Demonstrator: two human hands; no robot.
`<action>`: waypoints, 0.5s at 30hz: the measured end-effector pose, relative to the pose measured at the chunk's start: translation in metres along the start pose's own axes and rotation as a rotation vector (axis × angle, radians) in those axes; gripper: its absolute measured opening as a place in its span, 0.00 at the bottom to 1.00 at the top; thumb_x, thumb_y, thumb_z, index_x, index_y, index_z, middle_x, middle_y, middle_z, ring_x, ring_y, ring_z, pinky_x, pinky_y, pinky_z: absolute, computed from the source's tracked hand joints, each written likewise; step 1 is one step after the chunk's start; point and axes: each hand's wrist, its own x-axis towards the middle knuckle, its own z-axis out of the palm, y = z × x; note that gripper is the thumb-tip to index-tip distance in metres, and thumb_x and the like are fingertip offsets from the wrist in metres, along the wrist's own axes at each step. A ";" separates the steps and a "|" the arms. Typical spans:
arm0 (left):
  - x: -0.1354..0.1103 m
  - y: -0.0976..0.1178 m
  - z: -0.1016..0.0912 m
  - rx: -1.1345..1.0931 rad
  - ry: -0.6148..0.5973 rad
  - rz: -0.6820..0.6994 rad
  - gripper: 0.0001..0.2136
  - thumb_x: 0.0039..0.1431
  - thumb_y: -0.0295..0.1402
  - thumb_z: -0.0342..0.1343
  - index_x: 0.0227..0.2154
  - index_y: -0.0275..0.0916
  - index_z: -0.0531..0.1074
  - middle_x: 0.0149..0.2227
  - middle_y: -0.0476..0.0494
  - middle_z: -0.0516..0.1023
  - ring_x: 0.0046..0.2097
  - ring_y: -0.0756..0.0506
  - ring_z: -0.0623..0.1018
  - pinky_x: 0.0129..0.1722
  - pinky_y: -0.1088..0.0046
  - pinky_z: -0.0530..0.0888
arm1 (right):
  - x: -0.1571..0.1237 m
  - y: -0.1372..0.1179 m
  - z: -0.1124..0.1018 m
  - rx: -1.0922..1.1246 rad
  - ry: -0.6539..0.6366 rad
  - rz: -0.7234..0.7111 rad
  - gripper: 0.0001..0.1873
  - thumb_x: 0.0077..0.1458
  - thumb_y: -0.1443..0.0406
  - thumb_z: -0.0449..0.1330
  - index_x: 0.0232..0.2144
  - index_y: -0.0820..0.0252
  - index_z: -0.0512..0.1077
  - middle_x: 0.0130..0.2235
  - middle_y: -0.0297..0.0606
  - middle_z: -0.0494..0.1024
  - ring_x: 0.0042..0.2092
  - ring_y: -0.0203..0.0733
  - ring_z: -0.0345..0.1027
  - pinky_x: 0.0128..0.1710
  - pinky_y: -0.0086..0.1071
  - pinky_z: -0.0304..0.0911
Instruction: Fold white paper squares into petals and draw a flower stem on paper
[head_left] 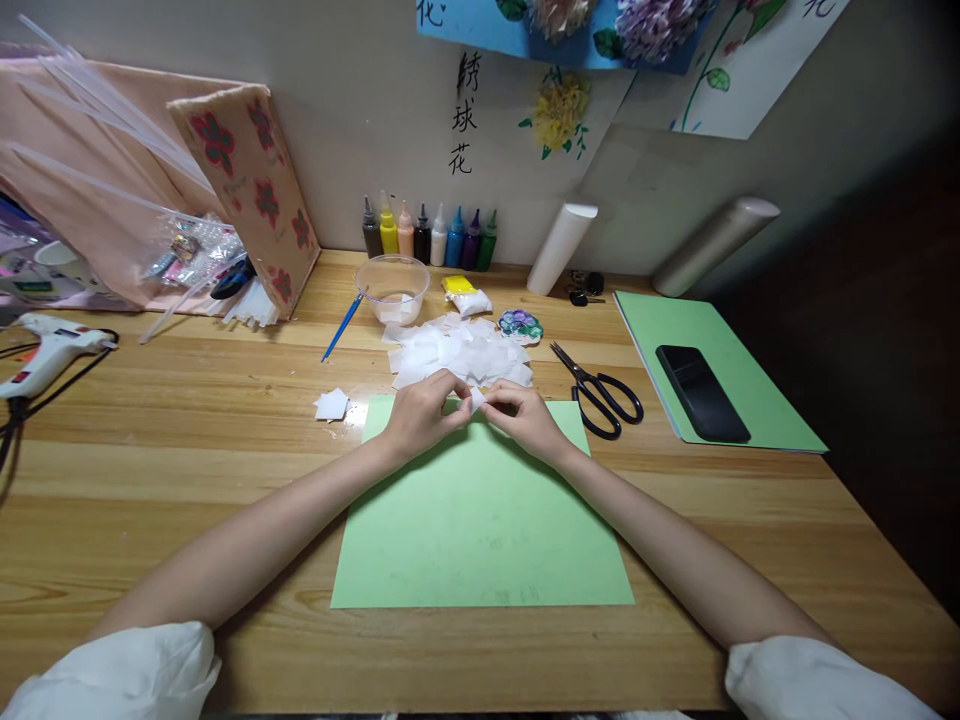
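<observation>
Both hands meet above the far edge of a green paper sheet [480, 530]. Between them is a small white paper piece [477, 400]. My left hand [426, 412] pinches its left side with thumb and forefinger. On the other side, the fingers of my right hand [525, 418] are closed on it too. Just beyond the hands lies a spread of thin white paper pieces [457, 350]. A smaller white stack [331, 405] sits left of the sheet. Black-handled scissors [600, 390] rest to the right of my right hand.
Behind the white pieces stand a clear bowl [393, 290], a blue brush [343, 326], a yellow-and-white packet [466, 296] and several paint bottles [431, 238]. A glue gun [56, 352] lies far left. At right, a phone [703, 393] rests on green paper [780, 420].
</observation>
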 end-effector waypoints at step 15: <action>-0.001 0.000 0.001 0.014 0.027 0.042 0.03 0.52 0.30 0.55 0.27 0.39 0.72 0.24 0.52 0.77 0.21 0.54 0.70 0.22 0.78 0.62 | -0.002 -0.002 0.001 -0.035 -0.024 -0.014 0.10 0.54 0.61 0.57 0.30 0.59 0.77 0.28 0.35 0.69 0.29 0.36 0.60 0.29 0.31 0.55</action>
